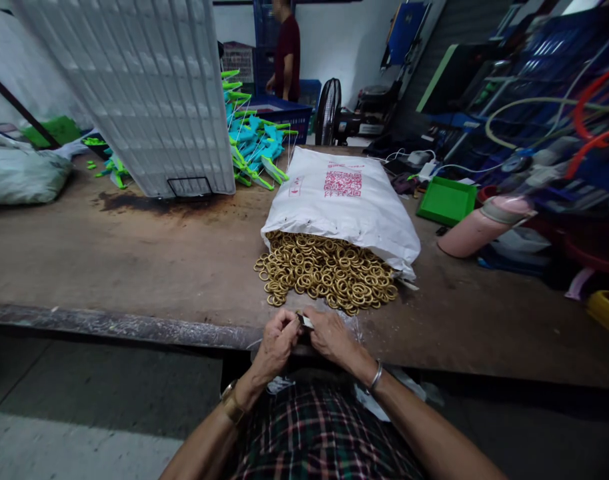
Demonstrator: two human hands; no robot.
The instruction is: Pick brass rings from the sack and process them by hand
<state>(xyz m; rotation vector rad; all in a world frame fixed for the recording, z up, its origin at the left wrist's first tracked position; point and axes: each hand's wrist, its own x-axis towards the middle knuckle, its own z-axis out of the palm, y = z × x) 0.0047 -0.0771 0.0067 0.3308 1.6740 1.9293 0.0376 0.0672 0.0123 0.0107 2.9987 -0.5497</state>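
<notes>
My left hand (278,340) is closed in a pinch at the table's front edge. A small brass-coloured piece shows at its fingertips, seemingly a ring, mostly hidden by the fingers. Touching it from the other side, my right hand (331,335) is closed around a small flat tool (307,322) with a pale, blade-like face; its exact kind is too small to tell. Just beyond both hands lies a heap of brass-coloured rings (329,273). They spill from the open mouth of a white woven sack (334,200) printed with a red square code.
A tall translucent ribbed panel (149,93) stands on the wooden table (134,267) at left. Behind it are green and turquoise plastic parts (259,143). A green tray (448,200) and pink bottle (479,227) are at right. Near a black fan (329,110) stands a person (287,57).
</notes>
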